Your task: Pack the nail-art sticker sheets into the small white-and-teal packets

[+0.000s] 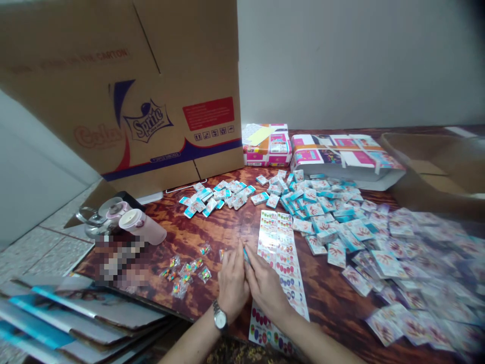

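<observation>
Both our left hand [232, 284] and our right hand [265, 287], in the head view, close narrowly on a small blue-edged piece [246, 254], mostly hidden between them. Beneath them we see a long, glossy sheet [291, 283] printed with ovals, on a swirled red-brown tabletop [220, 227]; left of them, crinkled clear packets [186, 278]; right, heaped flat rectangular boxes [313, 210]; beyond, to the left, a tall cardboard carton [197, 60].
</observation>
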Action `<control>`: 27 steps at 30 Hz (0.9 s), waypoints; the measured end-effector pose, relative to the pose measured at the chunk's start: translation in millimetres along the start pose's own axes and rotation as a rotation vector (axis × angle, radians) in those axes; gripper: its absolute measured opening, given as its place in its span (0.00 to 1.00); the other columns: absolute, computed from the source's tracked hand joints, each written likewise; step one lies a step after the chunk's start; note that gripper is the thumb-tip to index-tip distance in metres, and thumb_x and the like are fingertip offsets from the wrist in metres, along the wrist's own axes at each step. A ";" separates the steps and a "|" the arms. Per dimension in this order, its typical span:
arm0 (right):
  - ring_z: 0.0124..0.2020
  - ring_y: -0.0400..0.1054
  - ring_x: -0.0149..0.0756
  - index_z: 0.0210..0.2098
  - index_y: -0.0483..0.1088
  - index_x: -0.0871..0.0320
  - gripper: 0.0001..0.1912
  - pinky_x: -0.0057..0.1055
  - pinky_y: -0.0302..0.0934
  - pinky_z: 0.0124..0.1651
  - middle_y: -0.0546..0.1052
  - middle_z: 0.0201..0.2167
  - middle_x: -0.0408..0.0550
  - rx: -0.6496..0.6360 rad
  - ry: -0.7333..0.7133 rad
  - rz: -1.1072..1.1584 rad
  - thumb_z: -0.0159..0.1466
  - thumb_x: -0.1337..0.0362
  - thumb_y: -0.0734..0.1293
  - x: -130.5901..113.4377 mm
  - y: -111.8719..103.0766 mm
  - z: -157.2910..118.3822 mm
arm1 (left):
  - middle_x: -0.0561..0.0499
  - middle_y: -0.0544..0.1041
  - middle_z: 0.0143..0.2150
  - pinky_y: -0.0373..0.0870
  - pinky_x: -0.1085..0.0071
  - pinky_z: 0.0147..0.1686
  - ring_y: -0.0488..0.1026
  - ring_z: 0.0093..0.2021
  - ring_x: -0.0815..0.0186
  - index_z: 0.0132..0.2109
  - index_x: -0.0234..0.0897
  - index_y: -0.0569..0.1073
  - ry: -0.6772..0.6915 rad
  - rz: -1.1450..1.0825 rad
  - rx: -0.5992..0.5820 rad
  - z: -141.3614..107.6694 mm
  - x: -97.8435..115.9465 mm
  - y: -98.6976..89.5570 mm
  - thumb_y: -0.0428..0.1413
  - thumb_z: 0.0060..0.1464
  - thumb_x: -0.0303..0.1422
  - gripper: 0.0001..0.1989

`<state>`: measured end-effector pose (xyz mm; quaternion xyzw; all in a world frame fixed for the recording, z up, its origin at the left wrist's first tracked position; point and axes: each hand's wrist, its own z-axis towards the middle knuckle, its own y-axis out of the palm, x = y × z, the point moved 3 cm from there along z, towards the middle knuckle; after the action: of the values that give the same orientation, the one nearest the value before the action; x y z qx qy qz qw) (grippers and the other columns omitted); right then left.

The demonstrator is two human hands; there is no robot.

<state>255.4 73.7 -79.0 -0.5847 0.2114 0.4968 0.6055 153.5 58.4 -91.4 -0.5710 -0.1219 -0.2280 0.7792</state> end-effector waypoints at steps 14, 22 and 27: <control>0.35 0.73 0.36 0.55 0.59 0.56 0.26 0.34 0.69 0.38 0.75 0.42 0.49 0.436 0.363 0.532 0.59 0.54 0.62 84.1 -96.7 89.2 | 0.40 0.58 0.61 0.54 0.52 0.56 0.55 0.60 0.54 0.62 0.38 0.52 0.031 -0.095 -0.113 9.9 -7.7 5.7 0.49 0.56 0.35 0.28; 0.62 0.46 0.51 0.62 0.49 0.63 0.44 0.48 0.47 0.59 0.54 0.61 0.61 -0.362 -0.077 -0.525 0.53 0.48 0.66 103.5 -59.1 33.4 | 0.46 0.67 0.54 0.60 0.57 0.54 0.62 0.54 0.57 0.56 0.40 0.62 0.082 -0.170 -0.303 -10.3 -4.8 29.0 0.48 0.55 0.29 0.21; 0.63 0.41 0.52 0.61 0.51 0.63 0.44 0.54 0.38 0.60 0.52 0.62 0.62 -0.462 -0.096 -0.782 0.52 0.46 0.67 110.0 -27.0 12.1 | 0.45 0.67 0.54 0.59 0.57 0.55 0.63 0.54 0.58 0.56 0.37 0.61 0.072 -0.184 -0.320 -10.2 -9.1 34.2 0.47 0.55 0.29 0.21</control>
<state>320.3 128.6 -154.9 -0.7168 -0.1698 0.2916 0.6102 161.8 59.1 -127.3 -0.6655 -0.1077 -0.3351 0.6582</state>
